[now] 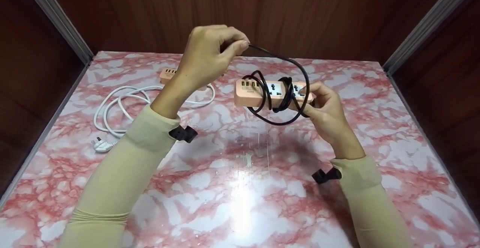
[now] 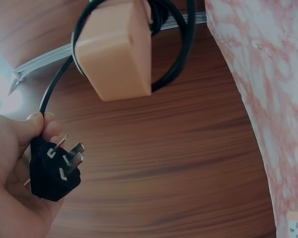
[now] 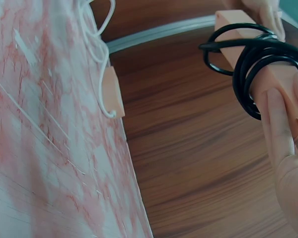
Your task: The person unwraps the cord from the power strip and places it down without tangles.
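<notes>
- Here, right of centre, the right hand (image 1: 330, 109) has fingers and thumb clamped on the peach power strip (image 1: 276, 90);
- above centre, the left hand (image 1: 206, 51) pinches its black cord (image 1: 281, 57) beside the plug (image 2: 52, 171);
- light tension should keep the drooping loop (image 1: 277, 123), the likeliest snag, orderly;
- at left, a white cable (image 1: 150, 88) and second strip (image 1: 167, 76) lie apparently out of the way.

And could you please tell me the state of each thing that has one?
Held power strip, lifted, nothing visibly plugged in
Black cord, partly wound around the strip
Black plug, unplugged
Left hand, pinching the cord just behind that plug
Right hand, gripping the strip
Other power strip, on the table
White cord, loosely looped
White plug, unplugged
</notes>
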`<state>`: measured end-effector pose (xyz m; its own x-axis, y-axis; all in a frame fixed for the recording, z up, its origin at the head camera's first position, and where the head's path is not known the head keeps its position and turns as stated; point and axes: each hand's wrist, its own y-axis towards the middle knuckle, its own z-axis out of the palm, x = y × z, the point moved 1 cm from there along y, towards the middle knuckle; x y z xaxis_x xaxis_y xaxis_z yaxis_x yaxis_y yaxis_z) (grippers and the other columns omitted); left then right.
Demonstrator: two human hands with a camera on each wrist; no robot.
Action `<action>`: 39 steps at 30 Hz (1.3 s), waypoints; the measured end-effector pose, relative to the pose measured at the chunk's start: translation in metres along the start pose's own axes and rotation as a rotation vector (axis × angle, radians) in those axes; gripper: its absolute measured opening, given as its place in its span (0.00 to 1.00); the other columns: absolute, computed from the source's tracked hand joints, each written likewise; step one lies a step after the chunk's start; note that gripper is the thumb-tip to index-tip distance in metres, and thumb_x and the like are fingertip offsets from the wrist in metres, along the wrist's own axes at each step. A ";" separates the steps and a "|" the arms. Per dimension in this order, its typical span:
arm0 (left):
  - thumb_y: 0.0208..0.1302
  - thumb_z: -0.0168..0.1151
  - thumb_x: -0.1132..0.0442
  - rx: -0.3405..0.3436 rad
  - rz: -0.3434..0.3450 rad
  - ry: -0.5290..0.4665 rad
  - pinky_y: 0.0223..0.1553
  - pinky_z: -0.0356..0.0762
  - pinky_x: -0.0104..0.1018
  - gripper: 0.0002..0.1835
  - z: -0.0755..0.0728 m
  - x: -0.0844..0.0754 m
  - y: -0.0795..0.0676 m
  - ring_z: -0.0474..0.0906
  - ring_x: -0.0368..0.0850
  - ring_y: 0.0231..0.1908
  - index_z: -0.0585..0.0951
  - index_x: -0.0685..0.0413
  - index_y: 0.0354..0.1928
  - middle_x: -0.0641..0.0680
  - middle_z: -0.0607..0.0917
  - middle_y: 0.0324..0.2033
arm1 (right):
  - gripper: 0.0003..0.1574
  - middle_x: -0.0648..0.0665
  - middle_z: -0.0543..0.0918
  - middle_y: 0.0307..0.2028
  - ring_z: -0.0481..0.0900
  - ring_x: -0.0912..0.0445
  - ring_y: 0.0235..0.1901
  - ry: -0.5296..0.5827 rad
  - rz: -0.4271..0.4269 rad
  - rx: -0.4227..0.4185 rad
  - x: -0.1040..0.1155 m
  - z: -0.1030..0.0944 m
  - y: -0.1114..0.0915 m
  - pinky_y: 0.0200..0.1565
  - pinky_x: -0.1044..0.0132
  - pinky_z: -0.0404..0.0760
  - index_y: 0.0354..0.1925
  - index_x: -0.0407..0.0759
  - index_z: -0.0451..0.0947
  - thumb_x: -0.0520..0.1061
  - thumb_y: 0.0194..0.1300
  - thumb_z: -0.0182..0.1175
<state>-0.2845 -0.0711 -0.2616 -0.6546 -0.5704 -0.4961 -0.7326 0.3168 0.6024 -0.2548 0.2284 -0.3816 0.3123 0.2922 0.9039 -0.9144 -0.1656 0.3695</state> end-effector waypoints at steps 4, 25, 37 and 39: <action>0.76 0.66 0.55 -0.018 0.035 -0.035 0.44 0.75 0.34 0.10 -0.003 -0.005 -0.001 0.81 0.34 0.35 0.93 0.50 0.43 0.47 0.91 0.36 | 0.18 0.47 0.79 0.35 0.76 0.59 0.33 0.010 0.003 -0.002 0.000 0.000 0.001 0.34 0.73 0.78 0.39 0.40 0.83 0.20 0.62 0.63; 0.77 0.64 0.54 -0.029 0.377 -0.077 0.37 0.69 0.34 0.14 -0.010 -0.018 -0.032 0.74 0.42 0.31 0.92 0.55 0.44 0.52 0.89 0.33 | 0.16 0.40 0.81 0.45 0.83 0.54 0.40 0.124 -0.012 -0.054 -0.002 -0.002 0.002 0.46 0.64 0.88 0.43 0.37 0.83 0.21 0.63 0.66; 0.74 0.68 0.59 0.024 0.489 -0.072 0.42 0.77 0.41 0.08 -0.002 -0.005 -0.063 0.82 0.46 0.36 0.92 0.54 0.43 0.50 0.90 0.35 | 0.15 0.38 0.80 0.47 0.84 0.51 0.42 0.195 -0.039 -0.055 -0.002 -0.003 0.002 0.49 0.62 0.88 0.44 0.35 0.82 0.22 0.63 0.67; 0.73 0.69 0.60 0.043 0.506 -0.069 0.43 0.79 0.42 0.07 0.000 -0.001 -0.070 0.84 0.46 0.37 0.92 0.53 0.43 0.50 0.91 0.36 | 0.15 0.37 0.79 0.48 0.84 0.50 0.43 0.206 -0.043 -0.054 -0.002 -0.003 0.003 0.51 0.59 0.89 0.44 0.34 0.82 0.22 0.63 0.67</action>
<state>-0.2325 -0.0930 -0.3030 -0.9390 -0.2865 -0.1904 -0.3270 0.5718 0.7524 -0.2587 0.2303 -0.3830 0.2972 0.4849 0.8225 -0.9156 -0.0996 0.3895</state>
